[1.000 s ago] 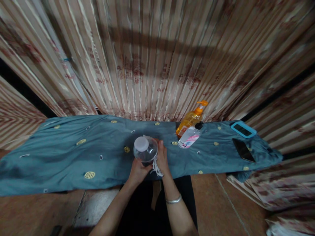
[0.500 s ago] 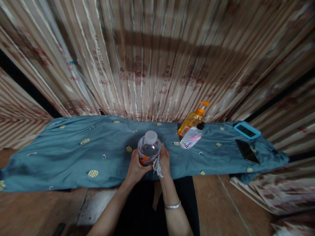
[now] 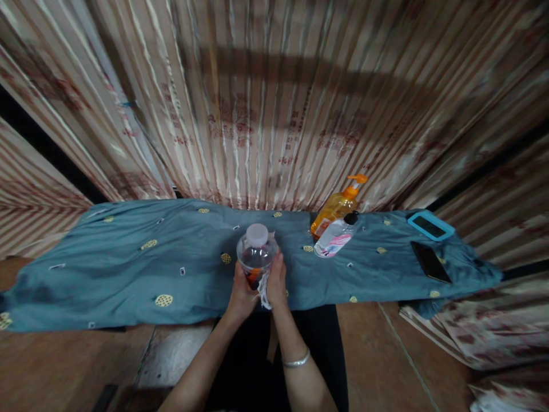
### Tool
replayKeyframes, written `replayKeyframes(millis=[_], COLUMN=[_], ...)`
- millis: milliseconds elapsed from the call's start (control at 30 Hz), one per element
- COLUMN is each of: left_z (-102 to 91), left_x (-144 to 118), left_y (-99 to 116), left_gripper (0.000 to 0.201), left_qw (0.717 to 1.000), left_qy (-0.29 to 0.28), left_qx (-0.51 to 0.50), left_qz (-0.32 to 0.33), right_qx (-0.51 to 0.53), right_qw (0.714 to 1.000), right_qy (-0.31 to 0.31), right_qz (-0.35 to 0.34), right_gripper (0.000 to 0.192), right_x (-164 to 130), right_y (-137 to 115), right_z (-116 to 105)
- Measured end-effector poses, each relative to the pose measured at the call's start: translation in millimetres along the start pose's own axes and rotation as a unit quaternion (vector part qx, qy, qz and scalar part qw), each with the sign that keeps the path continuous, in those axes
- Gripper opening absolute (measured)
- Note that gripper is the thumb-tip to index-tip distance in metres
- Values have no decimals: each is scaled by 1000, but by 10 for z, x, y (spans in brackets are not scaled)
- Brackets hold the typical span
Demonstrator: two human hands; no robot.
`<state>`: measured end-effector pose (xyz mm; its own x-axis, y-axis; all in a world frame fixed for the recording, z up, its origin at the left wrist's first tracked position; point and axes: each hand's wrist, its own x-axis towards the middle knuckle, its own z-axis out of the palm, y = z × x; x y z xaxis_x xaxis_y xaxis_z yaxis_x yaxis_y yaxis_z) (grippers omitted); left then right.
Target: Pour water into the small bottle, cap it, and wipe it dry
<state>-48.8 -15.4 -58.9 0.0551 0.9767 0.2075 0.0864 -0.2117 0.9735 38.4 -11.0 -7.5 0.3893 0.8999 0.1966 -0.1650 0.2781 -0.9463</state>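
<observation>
One clear, white-capped bottle (image 3: 256,254)

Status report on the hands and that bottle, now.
Both hands: left hand and right hand clasp the clear bottle. White cloth under right hand. Pump bottle stands apart.

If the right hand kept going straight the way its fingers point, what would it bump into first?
The right hand already touches the bottle. Past it lies bare blue cloth, then probably the curtain; depth is hard to judge.
</observation>
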Motion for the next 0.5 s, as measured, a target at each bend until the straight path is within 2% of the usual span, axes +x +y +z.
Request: replayKeyframes(millis=[67, 133, 233, 367, 500], left_z=[-58, -139, -255, -323, -276], left_x=[-39, -64, -48, 36, 88], left_y=[18, 29, 27, 11, 28], left_gripper=[91, 84, 78, 80, 78], left_qw=[1000, 999, 998, 996, 994], left_qy=[-29, -32, -31, -4, 11], left_qx=[-7, 17, 45, 88, 106], left_qz=[-10, -7, -11, 0, 22], right_qx=[-2, 0, 16, 36, 51], right_qw=[999, 997, 994, 994, 996], right_qy=[-3, -4, -3, 15, 28], right_qz=[41, 75, 105, 104, 69], right_gripper=[68, 59, 47, 43, 51], right_x=[-16, -19, -1, 57, 95], right_y=[238, 424, 562, 464, 84], right_z=[-77, -135, -167, -123, -32])
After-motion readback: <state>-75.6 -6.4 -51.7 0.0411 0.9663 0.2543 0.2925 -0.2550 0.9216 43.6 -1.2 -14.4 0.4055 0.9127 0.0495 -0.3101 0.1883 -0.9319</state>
